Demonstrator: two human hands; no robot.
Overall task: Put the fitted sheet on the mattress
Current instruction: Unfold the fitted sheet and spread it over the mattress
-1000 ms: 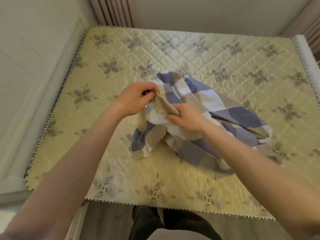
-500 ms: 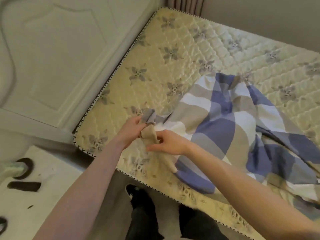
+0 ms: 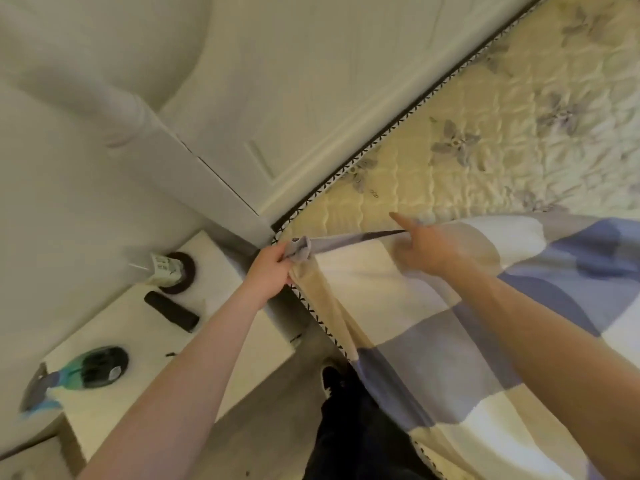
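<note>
The checked fitted sheet [image 3: 408, 327], in blue, beige and white squares, lies over the near part of the yellow quilted mattress [image 3: 467, 98] and hangs down its front edge. My left hand [image 3: 273, 268] grips the sheet's bunched corner right at the mattress corner by the headboard. My right hand [image 3: 433, 247] holds the sheet's edge further in, index finger stretched out, and the hem is pulled taut between both hands. Most of the mattress top beyond the sheet is bare.
A white headboard [image 3: 294, 81] runs along the mattress's left side. A white bedside table [image 3: 138, 327] to the left carries a small carton [image 3: 164, 271] on a dark coaster, a black remote [image 3: 171, 311] and a dark spray bottle [image 3: 79, 372]. My dark-clad legs [image 3: 356, 427] stand beside the bed.
The view swung left toward the headboard corner. Both hands carried the sheet's corner there, the left hand reaching the mattress corner, and the hem stretched tight between them.
</note>
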